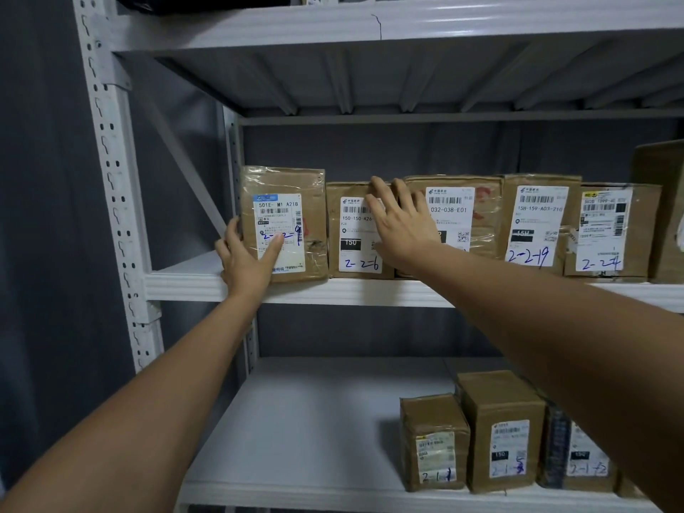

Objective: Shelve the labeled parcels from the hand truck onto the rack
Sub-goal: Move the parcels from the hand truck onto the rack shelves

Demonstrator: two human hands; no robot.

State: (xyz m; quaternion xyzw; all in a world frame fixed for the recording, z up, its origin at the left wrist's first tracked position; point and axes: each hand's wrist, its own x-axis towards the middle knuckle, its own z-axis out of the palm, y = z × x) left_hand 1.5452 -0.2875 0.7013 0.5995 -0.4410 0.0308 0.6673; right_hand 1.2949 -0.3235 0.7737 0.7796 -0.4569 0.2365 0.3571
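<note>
Our left hand [246, 259] grips the upright end parcel [284, 224] at its 9 o'clock edge, while our right hand [401, 220] presses straight fingers [377, 190] on its 3 o'clock neighbour [355, 253].

Five brown cardboard parcels with white labels [283, 220] stand on the middle white metal shelf [333, 290]; three smaller labelled parcels [501, 427] on the lower shelf [296, 420]. Two hands [246, 259].

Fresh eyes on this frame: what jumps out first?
Two bare arms reaching to the middle shelf: the left hand grips the leftmost parcel, the right hand lies spread across the next two. A row of brown labelled parcels fills that shelf; three more parcels stand on the shelf below, right.
</note>
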